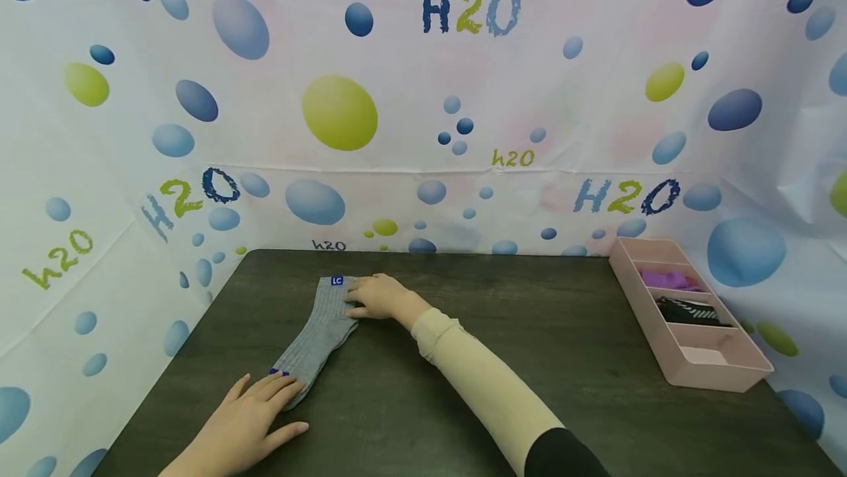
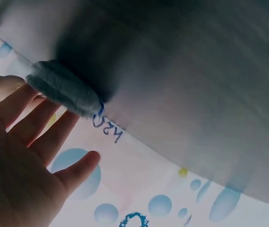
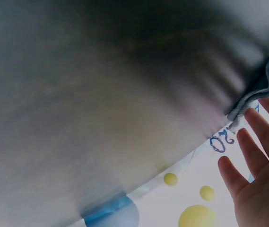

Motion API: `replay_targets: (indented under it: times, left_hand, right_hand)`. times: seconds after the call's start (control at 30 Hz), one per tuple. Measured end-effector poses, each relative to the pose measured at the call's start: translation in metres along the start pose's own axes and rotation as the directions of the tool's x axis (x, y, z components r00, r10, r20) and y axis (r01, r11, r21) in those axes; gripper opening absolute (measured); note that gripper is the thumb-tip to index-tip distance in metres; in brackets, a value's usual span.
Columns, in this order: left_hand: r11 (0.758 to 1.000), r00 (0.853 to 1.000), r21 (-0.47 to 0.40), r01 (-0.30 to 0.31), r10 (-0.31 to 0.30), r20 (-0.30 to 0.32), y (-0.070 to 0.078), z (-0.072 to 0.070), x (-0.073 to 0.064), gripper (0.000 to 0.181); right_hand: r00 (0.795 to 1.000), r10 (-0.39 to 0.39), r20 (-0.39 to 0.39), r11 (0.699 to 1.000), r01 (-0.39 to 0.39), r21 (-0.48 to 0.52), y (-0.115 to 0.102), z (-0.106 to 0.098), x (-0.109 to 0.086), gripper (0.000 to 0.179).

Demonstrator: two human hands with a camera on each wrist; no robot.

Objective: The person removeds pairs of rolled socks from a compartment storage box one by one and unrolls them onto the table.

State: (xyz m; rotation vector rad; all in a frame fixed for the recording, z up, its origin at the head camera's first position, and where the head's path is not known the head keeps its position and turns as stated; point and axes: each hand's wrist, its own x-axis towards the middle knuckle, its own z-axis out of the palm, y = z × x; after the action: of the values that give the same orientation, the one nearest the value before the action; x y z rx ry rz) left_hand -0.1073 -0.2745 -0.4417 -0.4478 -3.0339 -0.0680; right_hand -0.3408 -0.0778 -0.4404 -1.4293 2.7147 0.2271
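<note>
A grey ribbed sock [image 1: 319,334] with a blue "LC" label lies flat on the dark table [image 1: 503,293], cuff towards the back and toe towards the front left. Its right edge looks doubled, but I cannot tell if a second sock lies beneath. My left hand [image 1: 245,422] touches the toe with spread, straight fingers; the left wrist view shows those fingers [image 2: 49,132] against the grey fabric [image 2: 65,90]. At the cuff, my right hand [image 1: 379,296] rests its extended fingers on the right side. In the right wrist view, the fingertips touch the sock's edge [image 3: 266,80].
On the table's right side stands a pink box [image 1: 651,315] with three compartments. The back one holds a purple folded item [image 1: 670,281], the middle one a black item with white stripes [image 1: 691,311]. A bubble-patterned sheet [image 1: 410,58] hangs behind the table.
</note>
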Motion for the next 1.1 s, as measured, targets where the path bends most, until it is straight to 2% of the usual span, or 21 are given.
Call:
replay_targets:
  times: [0.1,0.2,0.47,0.6,0.83,1.1]
  left_hand:
    - [0.999,0.996,-0.044,0.032,-0.029,0.083,0.002,0.002,-0.001,0.068]
    - [0.996,0.99,-0.062,0.066,-0.058,0.126,0.0,0.003,-0.002,0.068]
    - [0.987,0.986,-0.1,0.127,-0.114,0.124,-0.014,0.002,0.002,0.063]
    - [0.976,0.979,-0.137,0.168,-0.149,0.142,-0.027,-0.001,0.006,0.061]
    - [0.951,0.968,-0.211,0.225,-0.193,0.162,-0.051,-0.004,0.007,0.057]
    - [0.943,0.948,-0.188,0.275,-0.233,0.219,-0.065,-0.005,0.013,0.061]
  right_hand:
    - [1.0,-0.023,-0.007,1.0,0.023,0.016,-0.003,0.003,0.0,0.046]
    - [1.0,-0.026,-0.001,0.999,0.026,0.036,-0.008,0.004,0.002,0.046]
    - [0.998,0.033,0.052,0.997,-0.036,0.062,-0.018,0.002,0.019,0.05]
    - [0.995,0.061,0.079,0.997,-0.065,0.05,-0.022,-0.001,0.031,0.051]
    - [0.992,0.074,0.107,0.996,-0.079,0.05,-0.032,-0.007,0.056,0.052]
    - [0.989,0.096,0.116,0.993,-0.104,0.061,-0.038,-0.01,0.08,0.051]
